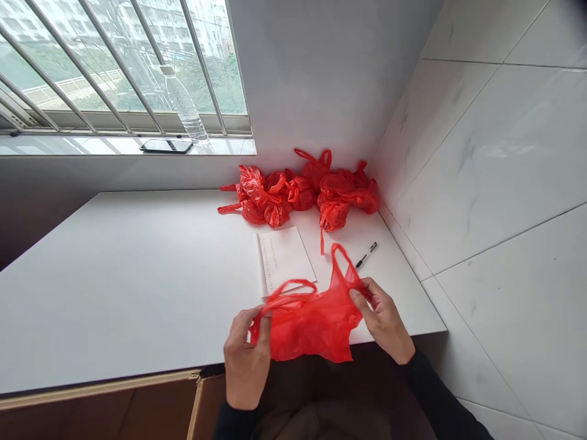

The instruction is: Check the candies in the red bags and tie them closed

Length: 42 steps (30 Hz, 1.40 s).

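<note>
A thin red plastic bag (pixel 316 327) with two loop handles hangs spread between my hands over the table's front edge. My left hand (pixel 248 354) pinches its left side near one handle. On the other side, my right hand (pixel 383 318) grips the bag just below the second handle, thumb in front. The bag looks flat, and I cannot make out anything inside it. Just beyond it lies a white paper pad (pixel 288 260) with small printed or written marks, its lower edge partly covered by the bag. A black-and-clear pen (pixel 365 255) rests right of the pad.
Several knotted, filled red bags (pixel 270 195) are heaped against the wall at the back of the white table (pixel 151 275). On the window sill are a phone (pixel 166 146) and a water bottle (pixel 186 107). An open cardboard box (pixel 198 397) stands below the front edge. A tiled wall bounds the right.
</note>
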Available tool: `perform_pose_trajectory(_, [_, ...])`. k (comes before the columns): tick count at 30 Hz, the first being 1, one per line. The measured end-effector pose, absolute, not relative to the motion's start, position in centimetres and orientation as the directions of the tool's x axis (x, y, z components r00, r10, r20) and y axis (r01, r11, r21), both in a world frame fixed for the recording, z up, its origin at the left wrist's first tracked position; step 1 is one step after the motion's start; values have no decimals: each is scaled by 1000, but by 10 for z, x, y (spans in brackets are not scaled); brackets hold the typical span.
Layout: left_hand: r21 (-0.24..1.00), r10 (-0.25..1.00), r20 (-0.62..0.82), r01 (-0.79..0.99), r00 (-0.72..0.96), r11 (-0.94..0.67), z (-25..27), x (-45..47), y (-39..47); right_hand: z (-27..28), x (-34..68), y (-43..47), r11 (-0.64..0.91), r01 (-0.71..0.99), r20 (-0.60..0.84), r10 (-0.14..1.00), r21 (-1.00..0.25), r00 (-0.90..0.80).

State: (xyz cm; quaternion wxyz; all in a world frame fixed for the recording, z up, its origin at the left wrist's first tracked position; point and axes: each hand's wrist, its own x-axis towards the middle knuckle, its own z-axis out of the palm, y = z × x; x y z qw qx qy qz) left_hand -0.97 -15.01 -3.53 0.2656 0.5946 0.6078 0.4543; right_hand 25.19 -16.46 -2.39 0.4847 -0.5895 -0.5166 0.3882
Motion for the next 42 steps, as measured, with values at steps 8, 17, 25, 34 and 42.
perform_pose_trajectory(8, [919,942,297,314,-158,-237,9,-19,-160,-3,257,-179,154,59,163,959,-986,230])
perform_pose_trajectory(17, [799,931,365,503,34,-331,30,-6,-167,-4,261,-185,149,210,176,978,-966,114])
perform_pose_trajectory(25, [947,982,129,312,-138,-80,60,-9,-169,48,240,-185,610,537,622,760,-584,-187])
perform_pose_trajectory(34, [959,992,-127,-260,-26,116,68,-8,-162,41,238,-166,542,788,36,829,-293,-557])
perform_pose_trajectory(42, [994,1000,17,-111,-4,-17,55,-3,-173,46,229,-186,693,614,371,721,-377,-586])
